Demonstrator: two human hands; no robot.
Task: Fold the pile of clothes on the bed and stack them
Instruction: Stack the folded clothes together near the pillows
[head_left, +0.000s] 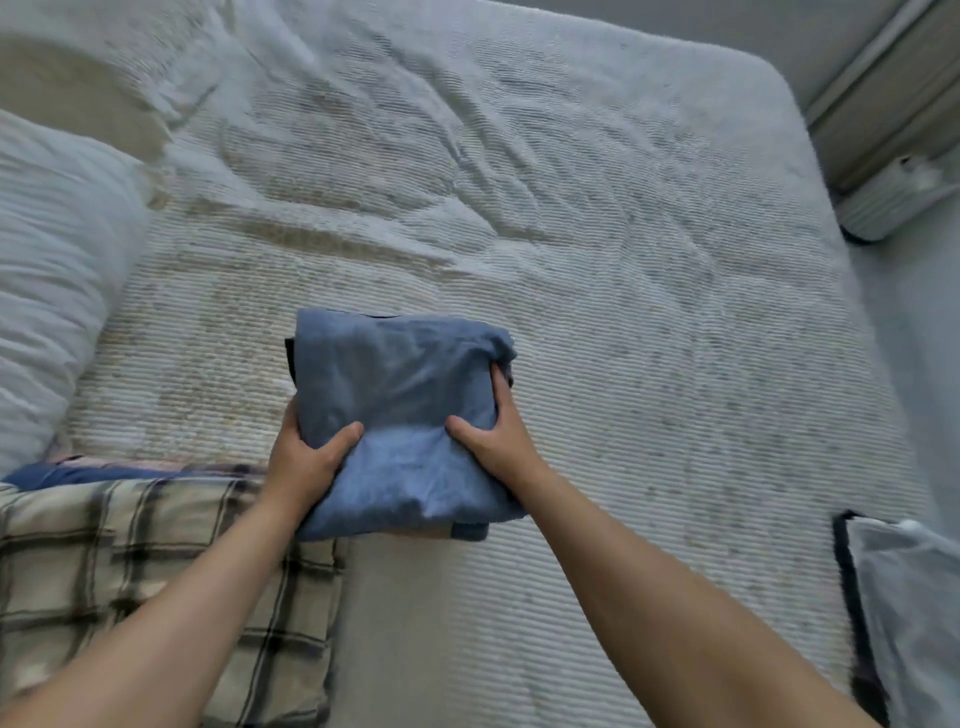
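A folded blue garment (400, 410) is held above the white bed (623, 312), near its front middle. My left hand (306, 457) grips its left edge, thumb on top and fingers underneath. On the right edge my right hand (498, 431) grips it the same way. Something dark shows under the blue garment at its left side. Folded clothes lie at the lower left, a cream and dark plaid garment (156, 571) on top, with a blue one (62, 475) showing behind it.
A white pillow (52, 291) lies at the left and a beige one (67, 88) at the far left corner. A grey cushion with dark edging (904, 613) sits at the lower right. A wall and a white appliance (893, 202) stand beyond the bed's right edge.
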